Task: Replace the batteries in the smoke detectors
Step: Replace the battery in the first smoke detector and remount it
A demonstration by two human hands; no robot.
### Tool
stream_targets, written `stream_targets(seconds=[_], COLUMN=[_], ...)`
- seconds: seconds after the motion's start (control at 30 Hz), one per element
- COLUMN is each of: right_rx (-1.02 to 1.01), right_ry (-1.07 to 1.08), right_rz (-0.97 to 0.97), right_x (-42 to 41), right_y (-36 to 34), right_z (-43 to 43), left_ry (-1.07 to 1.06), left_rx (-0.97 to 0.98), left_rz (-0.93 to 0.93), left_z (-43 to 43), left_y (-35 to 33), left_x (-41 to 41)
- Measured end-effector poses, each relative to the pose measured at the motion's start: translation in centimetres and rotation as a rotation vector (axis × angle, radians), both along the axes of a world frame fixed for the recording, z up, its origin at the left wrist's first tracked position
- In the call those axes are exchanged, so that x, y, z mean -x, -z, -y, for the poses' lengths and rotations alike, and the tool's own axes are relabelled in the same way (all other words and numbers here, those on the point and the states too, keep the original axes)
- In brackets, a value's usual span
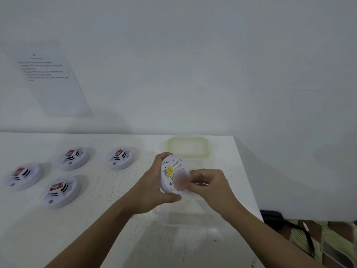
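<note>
Over a scuffed white tabletop, a round plastic smoke detector is gripped by the left hand; the right hand cannot be judged.

Blurred patch covers part of the back of the smoke detector; we cannot make out what lies under it. Right hand: fingertips run into that patch, so we cannot tell whether they pinch anything. Detector label print too small to read. Wall sheet: text illegible. Left forearm and right forearm cut by the bottom edge. Striped fabric at lower right cut off too.
</note>
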State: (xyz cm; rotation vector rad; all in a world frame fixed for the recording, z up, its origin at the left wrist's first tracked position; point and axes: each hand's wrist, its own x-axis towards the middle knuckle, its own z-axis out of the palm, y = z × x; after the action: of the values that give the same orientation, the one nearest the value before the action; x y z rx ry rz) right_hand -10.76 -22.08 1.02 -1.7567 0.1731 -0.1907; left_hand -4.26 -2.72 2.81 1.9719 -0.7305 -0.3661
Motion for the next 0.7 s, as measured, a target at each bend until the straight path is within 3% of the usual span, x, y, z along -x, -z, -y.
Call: stream_targets(seconds=[0.33,0.7], right_rx=[-0.088,-0.046], right_ry=[0.048,0.043], right_rz=[-0.037,-0.083], right_x=[-0.2,-0.6], right_y=[-0.3,0.0], right_z=[-0.2,-0.2], left_ry=[-0.018,-0.025], left_rx=[0.069,0.055], left_rz=[-0.026,0.007], left_z=[0.4,0.9], left_y=[0.4,0.5], left_x=[0.3,0.4])
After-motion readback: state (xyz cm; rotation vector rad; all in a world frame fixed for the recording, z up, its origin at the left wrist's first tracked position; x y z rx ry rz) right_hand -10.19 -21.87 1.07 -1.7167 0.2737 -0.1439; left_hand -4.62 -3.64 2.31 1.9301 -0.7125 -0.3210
